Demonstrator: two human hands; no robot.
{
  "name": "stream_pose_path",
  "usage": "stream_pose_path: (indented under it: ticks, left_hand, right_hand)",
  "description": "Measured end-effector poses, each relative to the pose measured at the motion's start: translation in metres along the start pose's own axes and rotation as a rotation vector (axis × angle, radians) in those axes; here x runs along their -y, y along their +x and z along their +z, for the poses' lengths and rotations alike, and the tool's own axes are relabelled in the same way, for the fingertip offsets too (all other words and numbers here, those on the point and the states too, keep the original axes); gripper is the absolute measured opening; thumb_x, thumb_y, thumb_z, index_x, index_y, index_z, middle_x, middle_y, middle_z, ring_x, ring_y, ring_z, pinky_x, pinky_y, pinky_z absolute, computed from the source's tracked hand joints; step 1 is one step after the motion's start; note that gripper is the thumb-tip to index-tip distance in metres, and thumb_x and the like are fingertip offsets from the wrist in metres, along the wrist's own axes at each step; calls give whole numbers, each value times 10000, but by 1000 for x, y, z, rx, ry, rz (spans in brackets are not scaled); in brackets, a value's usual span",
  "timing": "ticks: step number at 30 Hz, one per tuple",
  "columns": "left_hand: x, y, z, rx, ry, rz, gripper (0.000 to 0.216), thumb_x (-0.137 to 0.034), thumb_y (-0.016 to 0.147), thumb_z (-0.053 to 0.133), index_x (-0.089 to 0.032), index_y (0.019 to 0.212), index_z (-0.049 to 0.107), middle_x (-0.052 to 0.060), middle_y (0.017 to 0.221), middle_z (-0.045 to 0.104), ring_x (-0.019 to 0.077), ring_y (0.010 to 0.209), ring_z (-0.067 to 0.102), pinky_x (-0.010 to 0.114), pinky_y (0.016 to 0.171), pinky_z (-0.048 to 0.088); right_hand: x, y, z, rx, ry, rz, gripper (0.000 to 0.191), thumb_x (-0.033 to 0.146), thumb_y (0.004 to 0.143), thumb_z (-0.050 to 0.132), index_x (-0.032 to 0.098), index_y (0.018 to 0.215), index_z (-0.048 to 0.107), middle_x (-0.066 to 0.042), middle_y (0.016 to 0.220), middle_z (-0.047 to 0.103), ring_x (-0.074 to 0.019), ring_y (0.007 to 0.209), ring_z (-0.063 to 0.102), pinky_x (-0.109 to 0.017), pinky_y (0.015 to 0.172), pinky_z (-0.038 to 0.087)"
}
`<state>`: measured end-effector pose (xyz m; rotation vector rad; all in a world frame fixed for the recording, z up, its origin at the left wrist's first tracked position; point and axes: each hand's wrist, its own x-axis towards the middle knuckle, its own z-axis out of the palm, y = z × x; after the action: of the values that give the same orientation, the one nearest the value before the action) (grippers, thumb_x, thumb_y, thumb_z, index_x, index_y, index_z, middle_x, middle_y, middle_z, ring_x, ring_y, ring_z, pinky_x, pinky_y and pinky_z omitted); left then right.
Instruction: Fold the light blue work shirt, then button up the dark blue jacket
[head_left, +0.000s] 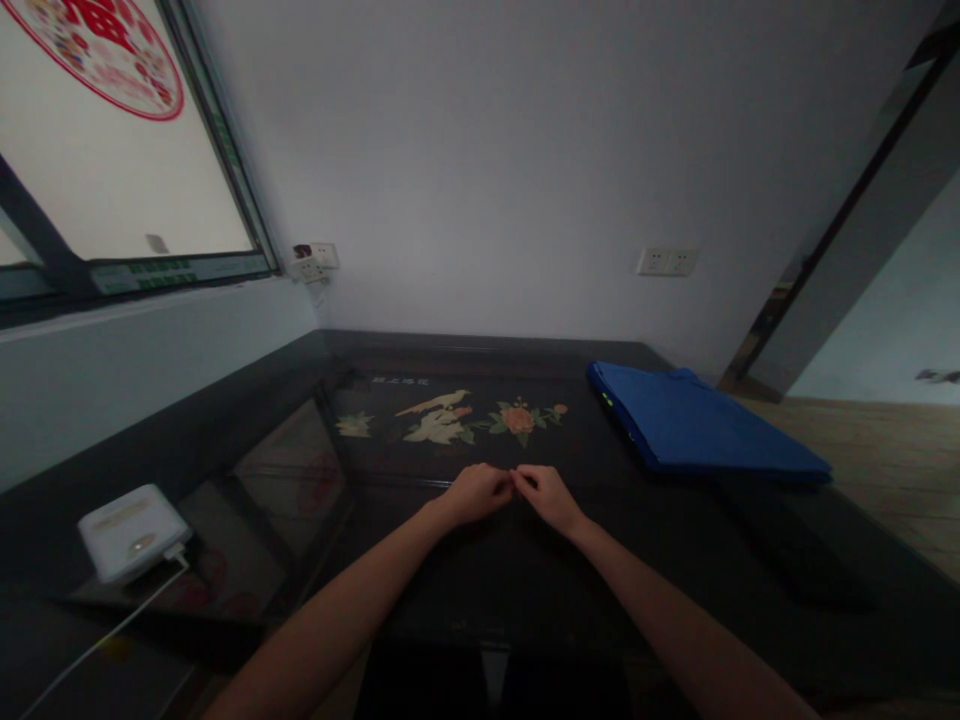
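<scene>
My left hand (478, 493) and my right hand (549, 495) rest together at the middle of a dark glass-topped table (465, 560). Their fingertips touch each other, and the fingers of both are curled in. Whether anything lies between them is too dark and small to tell. Just beyond the hands, a painted bird-and-flower panel (450, 417) shows on the table top. A folded blue garment (701, 430) lies flat on the table to the right of my right hand, well apart from it.
A white power bank (133, 531) with a white cable (112, 632) lies on the table's left side. A window (112, 150) with a red round decal is at the left. Wall sockets (667, 262) sit on the far wall. A doorway (885, 280) opens at the right.
</scene>
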<state>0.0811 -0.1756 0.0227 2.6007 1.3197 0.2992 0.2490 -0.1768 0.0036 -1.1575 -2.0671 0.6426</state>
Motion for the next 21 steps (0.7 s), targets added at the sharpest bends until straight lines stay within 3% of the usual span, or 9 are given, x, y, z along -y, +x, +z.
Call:
stream_pose_path:
  ticks: [21]
  left_hand:
    - [1, 0, 1, 11, 8, -1, 247, -266, 856, 443, -179, 823, 672, 63, 788, 694, 167, 701, 617, 228, 617, 384]
  right_hand:
    - [-1, 0, 0, -6, -22, -4, 373, 347, 884, 412, 184, 549, 425, 29, 523, 444, -105, 521, 408, -241, 524, 251]
